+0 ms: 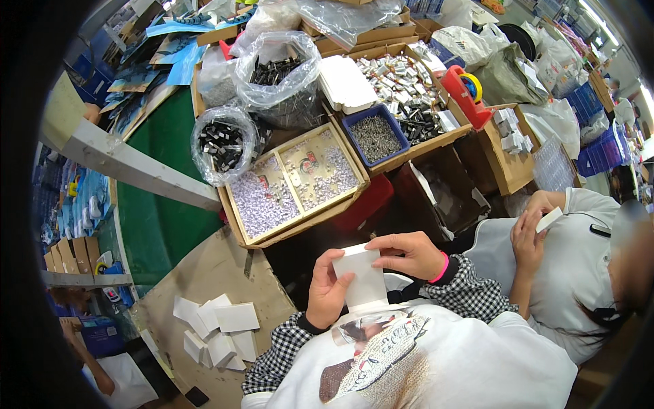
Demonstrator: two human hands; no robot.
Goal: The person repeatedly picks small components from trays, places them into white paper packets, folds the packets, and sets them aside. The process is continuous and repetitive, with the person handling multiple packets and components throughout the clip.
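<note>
A small white cardboard box (360, 281) with a flap hanging at its lower end is held up in front of my chest. My left hand (327, 292) grips its left edge, the thumb lying across its face. At the upper right corner, my right hand (412, 255) pinches the box between thumb and fingers. What is inside the box cannot be seen. To the left, a loose pile of similar white boxes (237, 317) lies on a brown cardboard-covered table (163, 308).
Beyond my hands stand a divided wooden tray (294, 184) of tiny parts, a blue basket (402, 145) of small metal pieces and plastic bags (238, 109) of black parts. A grey metal bar (139, 163) crosses the green surface (153, 242). Close on my right, a co-worker's hand (526, 238) holds a white piece.
</note>
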